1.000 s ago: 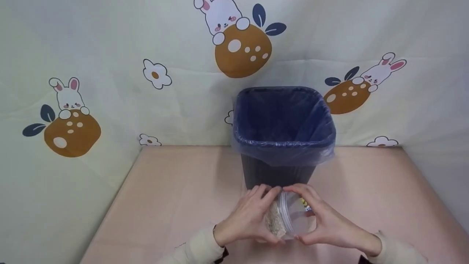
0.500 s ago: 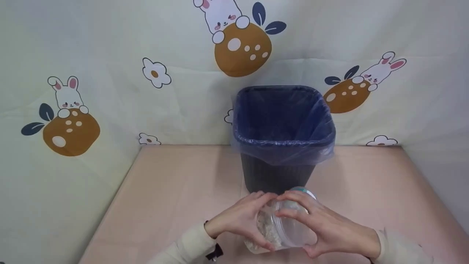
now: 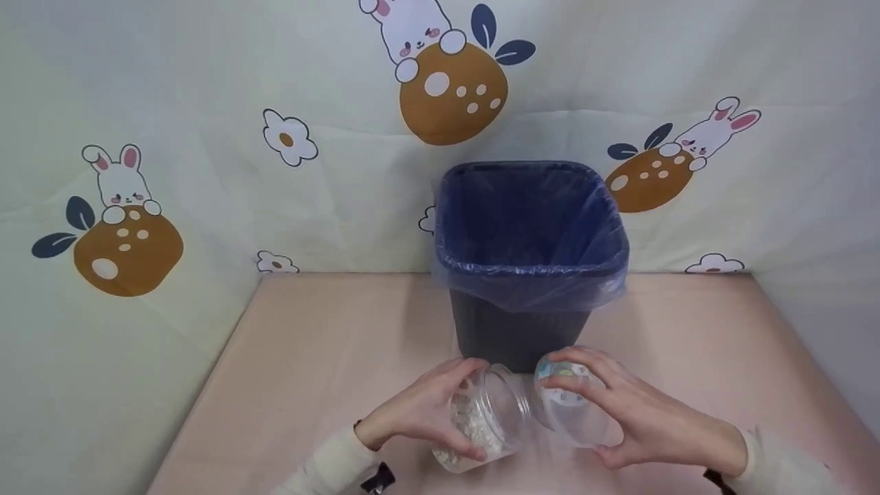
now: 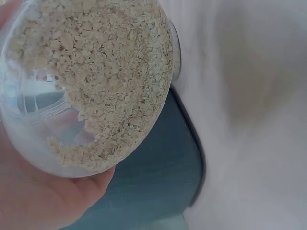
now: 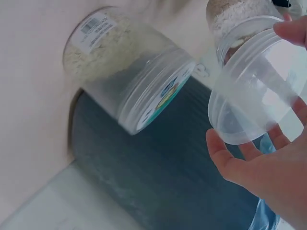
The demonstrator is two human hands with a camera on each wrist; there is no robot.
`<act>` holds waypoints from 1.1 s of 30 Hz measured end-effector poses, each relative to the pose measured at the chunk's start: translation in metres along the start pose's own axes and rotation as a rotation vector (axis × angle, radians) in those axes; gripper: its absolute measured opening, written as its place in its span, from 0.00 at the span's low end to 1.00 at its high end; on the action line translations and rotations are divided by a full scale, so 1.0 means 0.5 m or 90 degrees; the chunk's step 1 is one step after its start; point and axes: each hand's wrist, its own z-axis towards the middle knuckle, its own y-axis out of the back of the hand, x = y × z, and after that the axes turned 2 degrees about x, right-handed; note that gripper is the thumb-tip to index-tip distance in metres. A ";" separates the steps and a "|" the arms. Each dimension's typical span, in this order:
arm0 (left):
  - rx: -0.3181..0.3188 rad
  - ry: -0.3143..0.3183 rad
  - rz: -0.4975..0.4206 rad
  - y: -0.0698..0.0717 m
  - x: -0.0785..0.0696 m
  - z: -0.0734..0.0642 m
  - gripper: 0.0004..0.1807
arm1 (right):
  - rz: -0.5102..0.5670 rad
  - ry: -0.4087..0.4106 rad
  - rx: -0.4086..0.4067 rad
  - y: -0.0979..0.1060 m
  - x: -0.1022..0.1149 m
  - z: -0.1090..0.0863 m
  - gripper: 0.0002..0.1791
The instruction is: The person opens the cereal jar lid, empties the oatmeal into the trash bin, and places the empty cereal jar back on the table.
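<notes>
My left hand [image 3: 412, 416] grips a clear plastic jar [image 3: 491, 412] by its side, thumb and fingers around it. The jar is tilted, its mouth facing right, and pale oat flakes [image 4: 110, 62] fill part of it. Just to the right, my right hand [image 3: 653, 423] holds a clear round lid [image 5: 259, 96] by its edge, apart from the jar's mouth. Behind that lid stands a second jar [image 5: 112, 62] with a teal-edged printed lid; it holds similar pale contents and carries a barcode sticker. In the head view my right hand and the clear lid partly hide it.
A dark bin [image 3: 519, 330] lined with a thin blue translucent bag [image 3: 557, 292] stands directly behind the hands on the pink tabletop [image 3: 330, 344]. Patterned cloth [image 3: 344, 199] with rabbits and flowers hangs around the back and sides.
The clear lid has come off the jar. My left hand has shifted left with the jar, my right hand right with the lid, and a gap shows between them.
</notes>
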 end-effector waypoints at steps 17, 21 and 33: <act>-0.060 0.054 -0.037 0.019 0.049 -0.042 0.53 | 0.023 -0.246 0.068 0.031 -0.142 -0.109 0.55; -0.050 0.048 -0.048 0.017 0.049 -0.040 0.53 | 0.056 -0.289 0.110 0.020 -0.172 -0.125 0.53; -0.032 0.040 -0.070 0.004 0.053 -0.048 0.52 | 0.103 -0.424 0.183 -0.012 -0.218 -0.136 0.48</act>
